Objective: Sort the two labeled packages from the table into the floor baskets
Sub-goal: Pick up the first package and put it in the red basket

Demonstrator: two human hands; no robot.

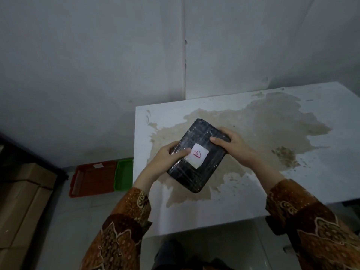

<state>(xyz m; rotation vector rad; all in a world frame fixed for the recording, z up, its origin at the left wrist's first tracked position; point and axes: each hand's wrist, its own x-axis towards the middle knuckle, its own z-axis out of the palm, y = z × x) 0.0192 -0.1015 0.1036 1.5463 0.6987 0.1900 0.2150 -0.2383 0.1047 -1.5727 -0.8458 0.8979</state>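
Observation:
A black plastic-wrapped package (196,168) with a white label marked with a red "B" is over the left part of the white table (321,123). My left hand (167,158) grips its left edge, thumb resting near the label. My right hand (231,142) holds its far right edge. On the floor left of the table stand a red basket (91,178) and a green basket (123,175), side by side. No second package is in view.
The table top carries a large brown stain. Stacked cardboard boxes (21,201) stand at the lower left beside a dark ledge. A white wall runs behind the table and baskets. Light floor lies between the boxes and the table.

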